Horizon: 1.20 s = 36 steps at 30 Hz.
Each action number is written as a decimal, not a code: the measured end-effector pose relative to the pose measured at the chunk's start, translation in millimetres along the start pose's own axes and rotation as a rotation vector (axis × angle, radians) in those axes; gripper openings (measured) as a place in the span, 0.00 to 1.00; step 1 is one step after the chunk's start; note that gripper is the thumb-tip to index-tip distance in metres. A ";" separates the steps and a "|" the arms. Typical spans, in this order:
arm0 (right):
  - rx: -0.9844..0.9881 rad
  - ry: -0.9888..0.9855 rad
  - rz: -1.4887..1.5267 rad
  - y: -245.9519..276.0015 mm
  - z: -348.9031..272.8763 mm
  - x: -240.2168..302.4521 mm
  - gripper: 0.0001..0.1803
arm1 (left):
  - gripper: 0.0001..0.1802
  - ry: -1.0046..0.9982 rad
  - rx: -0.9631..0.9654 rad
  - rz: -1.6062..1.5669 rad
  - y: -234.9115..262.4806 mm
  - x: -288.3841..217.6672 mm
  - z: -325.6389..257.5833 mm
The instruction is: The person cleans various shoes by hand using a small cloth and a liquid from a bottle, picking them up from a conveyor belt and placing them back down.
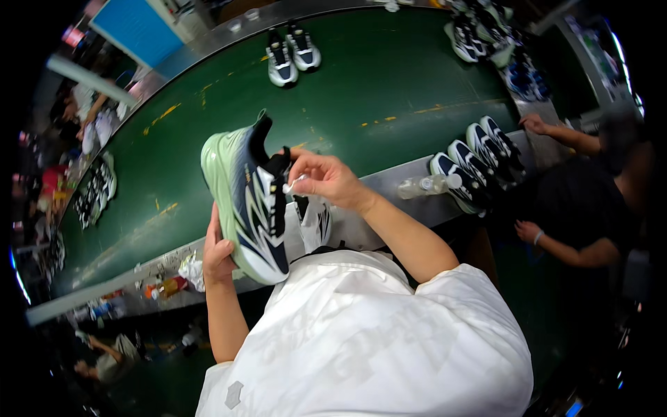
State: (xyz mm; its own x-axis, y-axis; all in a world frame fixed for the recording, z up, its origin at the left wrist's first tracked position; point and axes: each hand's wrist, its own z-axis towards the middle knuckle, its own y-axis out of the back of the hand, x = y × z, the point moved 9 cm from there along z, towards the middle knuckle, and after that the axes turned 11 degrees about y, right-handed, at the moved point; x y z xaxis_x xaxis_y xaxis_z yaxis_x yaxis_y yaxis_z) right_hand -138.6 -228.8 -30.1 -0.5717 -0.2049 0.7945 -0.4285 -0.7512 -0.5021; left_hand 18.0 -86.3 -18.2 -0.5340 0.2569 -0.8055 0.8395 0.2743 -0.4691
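The left hand point(217, 256) grasps the sneaker point(249, 201) from below, at its sole. The right hand point(325, 179) is just beside its tongue, pinching a small white piece point(292, 185).

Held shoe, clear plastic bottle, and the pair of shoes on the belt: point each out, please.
shoe point(253, 208), head view, on its dark side panel.
bottle point(425, 185), head view, on its clear body, lying on the metal ledge.
pair of shoes point(292, 55), head view, between the two, on their inner edges.
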 end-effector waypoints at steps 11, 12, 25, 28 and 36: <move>0.181 0.030 -0.096 -6.9 1.1 14.6 0.05 | 0.79 -0.078 0.048 0.272 -25.8 16.3 -51.8; 0.205 0.052 -0.169 -7.8 5.5 18.5 0.05 | 0.78 -0.090 0.019 0.279 -25.6 16.4 -54.3; 0.335 0.410 -0.576 -117.1 86.1 100.3 0.09 | 0.75 -0.241 -0.227 0.580 -32.8 -1.3 -75.4; 0.340 0.437 -0.659 -136.2 103.7 87.0 0.09 | 0.74 -0.233 -0.221 0.612 -36.6 -10.1 -80.3; 0.310 0.426 -0.790 -154.5 105.2 66.2 0.08 | 0.73 -0.247 -0.246 0.670 -30.2 -4.6 -91.2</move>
State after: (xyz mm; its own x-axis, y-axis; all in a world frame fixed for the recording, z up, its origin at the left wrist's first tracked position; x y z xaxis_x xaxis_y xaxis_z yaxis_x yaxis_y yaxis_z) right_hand -36.6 -192.3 136.0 -0.4295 0.6343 0.6428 -0.6305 -0.7202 0.2894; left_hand -14.0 -11.2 32.8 0.1447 0.2344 -0.9613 0.9147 0.3389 0.2203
